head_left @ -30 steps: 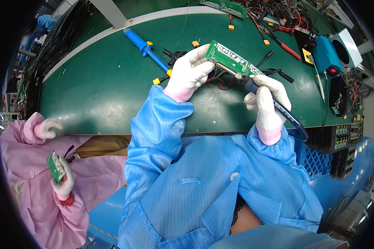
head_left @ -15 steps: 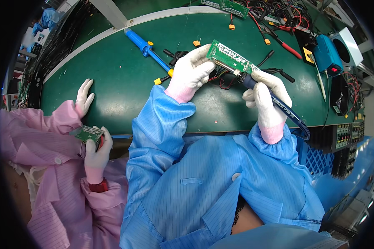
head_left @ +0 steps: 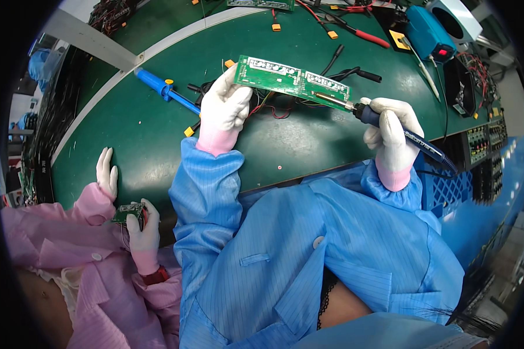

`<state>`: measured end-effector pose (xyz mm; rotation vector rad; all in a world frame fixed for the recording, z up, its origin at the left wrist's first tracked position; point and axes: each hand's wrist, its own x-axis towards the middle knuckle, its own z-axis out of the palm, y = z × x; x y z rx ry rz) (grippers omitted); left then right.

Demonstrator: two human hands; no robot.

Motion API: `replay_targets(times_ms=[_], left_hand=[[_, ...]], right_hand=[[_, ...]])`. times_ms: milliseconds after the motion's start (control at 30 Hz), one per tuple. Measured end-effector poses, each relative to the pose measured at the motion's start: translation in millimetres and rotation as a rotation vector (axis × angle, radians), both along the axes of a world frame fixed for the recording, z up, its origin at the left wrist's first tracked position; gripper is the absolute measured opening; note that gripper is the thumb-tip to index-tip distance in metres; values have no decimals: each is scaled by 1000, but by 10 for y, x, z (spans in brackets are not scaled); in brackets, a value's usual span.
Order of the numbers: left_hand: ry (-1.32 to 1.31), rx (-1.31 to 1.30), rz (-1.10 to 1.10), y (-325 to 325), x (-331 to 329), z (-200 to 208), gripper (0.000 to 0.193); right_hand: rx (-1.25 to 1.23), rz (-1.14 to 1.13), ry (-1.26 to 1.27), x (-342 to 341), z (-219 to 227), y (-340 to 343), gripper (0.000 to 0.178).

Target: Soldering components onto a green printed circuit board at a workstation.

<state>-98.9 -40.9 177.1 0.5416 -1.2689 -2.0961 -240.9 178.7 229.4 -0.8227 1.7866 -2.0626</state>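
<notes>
My left hand, in a white glove with a pink cuff, grips the left end of a long green circuit board held up over the table. White-framed rows of solder spots run along the board's upper part. In my gloved right hand is a soldering iron with a dark blue handle. Its metal tip points left and overlaps the board's lower right part; whether it touches cannot be made out. Wires with black and yellow connectors lie behind the board, partly hidden by it and my left hand.
A blue solder sucker lies left of my hand. At the right stand a teal soldering station and a white-handled iron. Red-handled pliers lie at the back. On the left, a co-worker in pink holds a small board.
The soldering iron has shifted right along the board, uncovering more of its face. The board now lies flatter across the view. The whole view has also turned and shifted.
</notes>
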Motion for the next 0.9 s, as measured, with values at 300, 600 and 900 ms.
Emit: replay_targets(times_ms=[300,600,900], left_hand=[[7,-21,-18,-23,25,-64,54],[-8,-19,-7,-42,31,-56,52],[61,-298,-293,-492,165,115,54]], right_hand=[[11,14,9,59,-48,-25,19],[35,11,-8,90,-58,-63,18],[27,1,3,139,-32,-90,18]])
